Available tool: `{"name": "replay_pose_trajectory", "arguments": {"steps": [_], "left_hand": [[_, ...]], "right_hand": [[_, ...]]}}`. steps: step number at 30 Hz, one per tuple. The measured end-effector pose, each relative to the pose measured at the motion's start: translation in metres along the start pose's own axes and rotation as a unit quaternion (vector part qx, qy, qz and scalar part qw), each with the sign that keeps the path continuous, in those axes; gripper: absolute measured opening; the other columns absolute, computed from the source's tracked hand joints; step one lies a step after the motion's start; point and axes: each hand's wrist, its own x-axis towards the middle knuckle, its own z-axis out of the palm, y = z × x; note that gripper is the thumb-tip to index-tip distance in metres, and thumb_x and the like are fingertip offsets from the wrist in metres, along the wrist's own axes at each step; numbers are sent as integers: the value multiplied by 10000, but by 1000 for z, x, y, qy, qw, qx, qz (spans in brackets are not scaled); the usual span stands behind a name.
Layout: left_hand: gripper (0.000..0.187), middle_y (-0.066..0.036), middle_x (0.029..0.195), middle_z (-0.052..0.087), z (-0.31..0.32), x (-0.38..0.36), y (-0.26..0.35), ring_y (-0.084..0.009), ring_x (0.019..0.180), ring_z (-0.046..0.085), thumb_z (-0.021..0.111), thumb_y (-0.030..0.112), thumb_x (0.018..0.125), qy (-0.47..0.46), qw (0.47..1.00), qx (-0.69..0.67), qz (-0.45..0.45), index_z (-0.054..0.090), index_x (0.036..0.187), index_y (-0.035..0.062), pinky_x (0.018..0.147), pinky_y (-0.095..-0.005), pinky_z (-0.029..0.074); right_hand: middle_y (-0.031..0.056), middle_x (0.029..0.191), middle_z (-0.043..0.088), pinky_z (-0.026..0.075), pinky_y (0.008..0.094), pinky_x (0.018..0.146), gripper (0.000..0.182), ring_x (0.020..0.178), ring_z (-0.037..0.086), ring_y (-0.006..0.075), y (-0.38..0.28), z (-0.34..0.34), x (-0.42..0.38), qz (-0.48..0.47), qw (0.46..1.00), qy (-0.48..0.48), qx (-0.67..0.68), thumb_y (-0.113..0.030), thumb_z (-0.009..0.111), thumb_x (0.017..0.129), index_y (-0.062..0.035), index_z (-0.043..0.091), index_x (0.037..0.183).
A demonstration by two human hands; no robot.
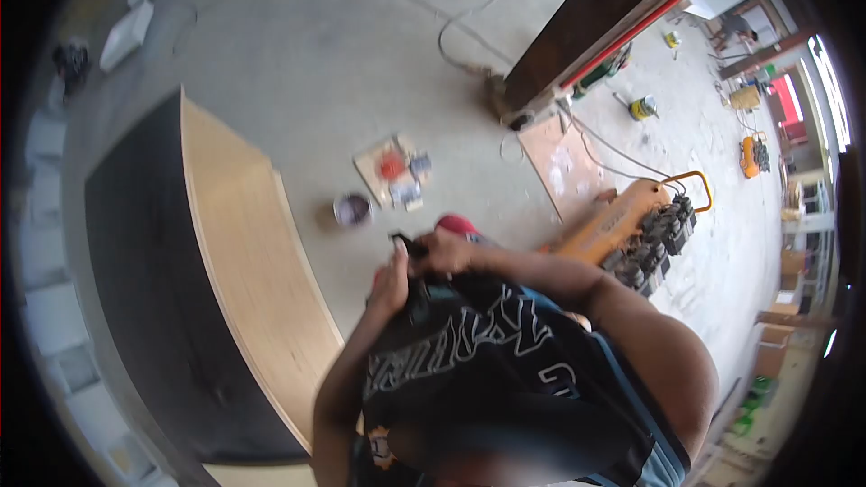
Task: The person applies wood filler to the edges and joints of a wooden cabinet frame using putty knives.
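My left hand (391,280) and my right hand (444,254) are close together in front of the dark jersey (469,334). A small black thing (412,247) sits between them, with the fingers of both hands closed around it; it is too blurred to name. Beyond my hands on the floor is a round tub (352,209) with dark contents. Past it lies a board (372,165) bearing a red item (391,165) and some small packets (405,191).
At the left stands a large curved panel, black outside (153,280) and pale wood inside (244,216). An orange air compressor (613,221) with hoses is at the right, near a dark post (586,27). Another person (735,29) bends over in the far right background.
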Motion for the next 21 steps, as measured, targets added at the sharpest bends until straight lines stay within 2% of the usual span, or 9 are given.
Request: {"name": "replay_pose_trajectory", "arguments": {"steps": [5, 8, 10, 11, 12, 13, 16, 18, 21], "left_hand": [[504, -88, 1014, 571, -47, -11, -55, -136, 850, 550, 354, 417, 951, 127, 986, -25, 109, 428, 1279, 42, 726, -269, 450], [580, -155, 971, 609, -69, -5, -136, -218, 903, 576, 455, 472, 894, 146, 963, -125, -188, 452, 1244, 10, 805, -345, 459], [604, -211, 1054, 595, -44, 19, -255, -318, 924, 587, 463, 484, 883, 117, 977, 120, -129, 459, 1239, -3, 870, -402, 435], [561, -232, 1039, 606, -16, 27, -299, -360, 904, 601, 482, 464, 876, 139, 975, 135, -107, 534, 1164, -14, 895, -413, 417], [507, -215, 974, 638, -4, 51, -355, -326, 892, 624, 503, 442, 866, -142, 933, 329, 27, 617, 1031, -23, 851, -399, 441], [445, -189, 802, 656, 19, 17, -305, -305, 844, 631, 503, 404, 864, 35, 987, -68, -143, 661, 875, -12, 782, -389, 465], [370, -184, 786, 653, 33, 10, -243, -317, 797, 629, 497, 334, 867, 86, 979, 100, -152, 660, 840, 3, 705, -384, 476], [255, -169, 782, 638, 36, 14, -242, -328, 726, 618, 518, 263, 846, 151, 965, 131, -168, 637, 876, 40, 655, -410, 475], [213, -148, 750, 612, 44, 18, -317, -333, 674, 600, 530, 245, 824, 72, 927, 358, 85, 601, 930, 74, 607, -445, 463]], "right_hand": [[144, 828, 661, 495, 328, 690, 472, 784, 644, 229, 32, -12, 2, 99, 992, 65, 29, -303, 653, 789, 24, 509, 1098], [128, 831, 668, 519, 314, 646, 621, 742, 654, 229, 97, -27, 8, 44, 952, 290, -82, -259, 692, 749, 23, 409, 1224], [113, 837, 666, 527, 317, 575, 683, 703, 651, 206, 175, -57, 28, 52, 933, 339, -112, -265, 719, 719, 6, 393, 1254], [123, 858, 660, 526, 330, 533, 613, 695, 644, 188, 151, -67, 12, 163, 941, 293, -39, -297, 694, 739, -7, 448, 1219], [134, 861, 657, 524, 340, 531, 557, 697, 640, 183, 153, -73, 11, 212, 946, 243, 27, -335, 669, 754, -15, 495, 1174], [145, 864, 653, 522, 350, 529, 513, 700, 636, 178, 155, -77, 10, 257, 943, 190, 93, -373, 643, 769, -23, 542, 1129], [175, 883, 646, 523, 365, 585, 517, 728, 641, 228, 150, -64, 9, 247, 960, 124, -40, -485, 583, 784, -37, 601, 1041], [185, 883, 641, 507, 382, 683, 539, 789, 629, 299, 153, -47, 21, -83, 891, 26, -446, -523, 579, 763, -37, 620, 992], [182, 883, 636, 480, 389, 755, 507, 845, 599, 352, 225, -50, 67, 116, 934, -54, -334, -509, 588, 741, -41, 635, 931]]}}
